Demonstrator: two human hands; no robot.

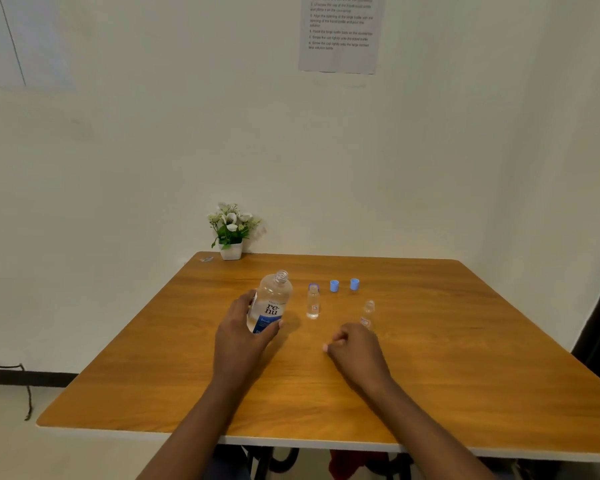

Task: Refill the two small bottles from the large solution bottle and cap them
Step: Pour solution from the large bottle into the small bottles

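Note:
My left hand (240, 336) grips the large clear solution bottle (270, 301), which is uncapped, tilted slightly right and carries a blue and white label. Right of it stands a small clear bottle (313, 302), open, with a purple cap (314, 286) just behind it. A second small clear bottle (368, 314) stands open further right, just beyond my right hand (355, 351). That hand rests on the table with loosely curled fingers and holds nothing. Two light blue caps (334, 285) (354, 284) sit behind the small bottles.
The wooden table (465, 393) fills the lower view. A small white pot of white flowers (230, 233) stands at its far left corner against the wall. A printed sheet (340, 32) hangs on the wall above.

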